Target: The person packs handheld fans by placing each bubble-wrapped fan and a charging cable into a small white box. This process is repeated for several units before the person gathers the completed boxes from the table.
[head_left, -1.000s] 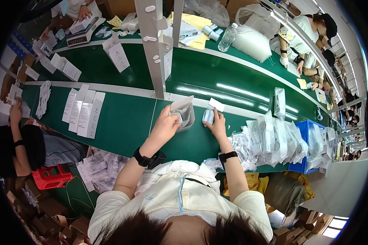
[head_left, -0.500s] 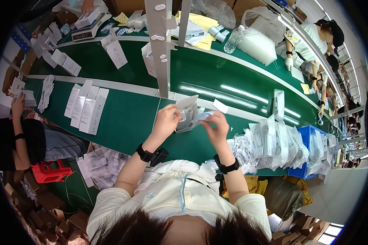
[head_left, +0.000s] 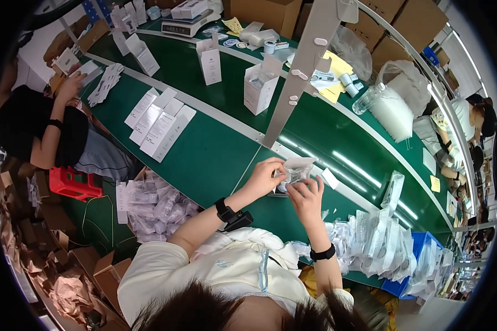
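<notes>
- One open white carton (head_left: 299, 161) is held between two hands on the green surface (head_left: 210, 149); clear plastic (head_left: 297, 175) is seen in its mouth.
- The left hand (head_left: 266, 177) is set at the carton's left side; its fingers are curled, tips nearly together, and whether plastic or rim is gripped cannot be told.
- The right hand (head_left: 308, 197) is laid over the near right edge; its fingers are bent and slightly parted, and what is held, if anything, cannot be told.
- One black band is worn on each wrist.
- One small white card (head_left: 330, 178) is placed just beyond the right hand.
- At least four flat white cartons (head_left: 168, 132) are overlapped to the left.
- At least three open cartons (head_left: 208, 63) are stood on the green strip beyond.
- One heap of bubble-wrapped packages (head_left: 370, 243), too crowded to count, is piled at the right, beside one blue bin (head_left: 393, 288).
- One red stool (head_left: 74, 185) is seen at the left.
</notes>
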Available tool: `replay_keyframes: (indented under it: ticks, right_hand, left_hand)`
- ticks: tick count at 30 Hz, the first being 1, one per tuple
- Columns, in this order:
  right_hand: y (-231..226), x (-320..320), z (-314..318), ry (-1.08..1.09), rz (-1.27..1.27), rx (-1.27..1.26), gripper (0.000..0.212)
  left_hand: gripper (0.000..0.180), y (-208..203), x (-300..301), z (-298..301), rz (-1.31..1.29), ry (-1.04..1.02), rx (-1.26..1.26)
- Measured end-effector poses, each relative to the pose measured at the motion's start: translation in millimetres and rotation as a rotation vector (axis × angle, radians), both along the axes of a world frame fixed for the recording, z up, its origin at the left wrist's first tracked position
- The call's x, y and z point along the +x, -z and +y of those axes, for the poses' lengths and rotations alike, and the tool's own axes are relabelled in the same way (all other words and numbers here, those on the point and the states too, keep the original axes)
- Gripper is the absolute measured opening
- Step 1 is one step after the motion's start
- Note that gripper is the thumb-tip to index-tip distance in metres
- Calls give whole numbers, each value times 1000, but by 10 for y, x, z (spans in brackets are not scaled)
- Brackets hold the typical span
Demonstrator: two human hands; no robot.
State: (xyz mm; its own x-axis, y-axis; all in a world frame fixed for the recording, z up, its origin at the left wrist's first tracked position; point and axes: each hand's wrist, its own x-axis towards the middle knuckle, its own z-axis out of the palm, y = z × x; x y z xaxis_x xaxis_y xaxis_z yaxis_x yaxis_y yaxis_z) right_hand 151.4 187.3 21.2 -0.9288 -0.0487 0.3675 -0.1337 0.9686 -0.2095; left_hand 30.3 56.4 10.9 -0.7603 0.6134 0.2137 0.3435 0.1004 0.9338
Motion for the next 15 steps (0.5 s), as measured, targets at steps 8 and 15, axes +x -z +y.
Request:
replay_keyframes:
  ticks: [8, 15]
  right_hand:
    - [16, 25, 53, -14, 241, -312, 70]
    - [639, -143, 11, 201, -85, -1289, 72]
  left_hand:
    - [16, 17, -43, -226, -191, 104, 141]
    - [35, 69, -1066, -1484, 210, -553, -4]
